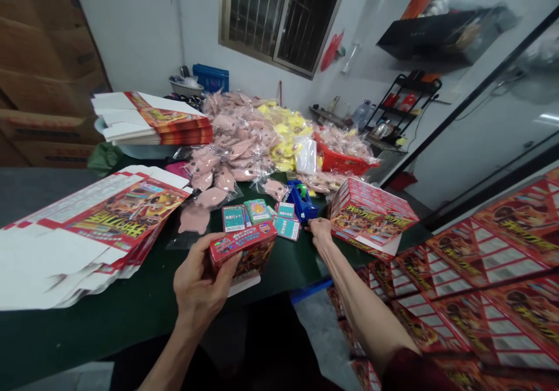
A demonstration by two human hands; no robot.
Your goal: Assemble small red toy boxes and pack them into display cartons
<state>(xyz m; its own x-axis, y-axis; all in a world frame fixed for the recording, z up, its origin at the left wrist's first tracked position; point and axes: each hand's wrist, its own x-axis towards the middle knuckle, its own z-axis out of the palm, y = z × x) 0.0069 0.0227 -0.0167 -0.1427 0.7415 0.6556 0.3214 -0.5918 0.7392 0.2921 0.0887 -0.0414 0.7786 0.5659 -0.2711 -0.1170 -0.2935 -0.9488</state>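
My left hand [201,286] grips a small red printed carton [242,250], tilted, with the fingers around its lower side. My right hand [320,232] rests with curled fingers on the green table [109,321], close to a blue tape dispenser [301,200] and a red printed box [371,213]. Anything inside those fingers is hidden. Several small teal and green cards [257,210] lie between the hands. Beyond them is a heap of pink toys in clear bags [227,155].
A stack of flat printed carton blanks [105,228] lies at the table's left, and another [152,120] sits behind it. More flat blanks [480,274] are piled at the right. Yellow bagged toys [283,140] and a red basket [340,161] stand at the back. Large cardboard cartons [43,59] rise at far left.
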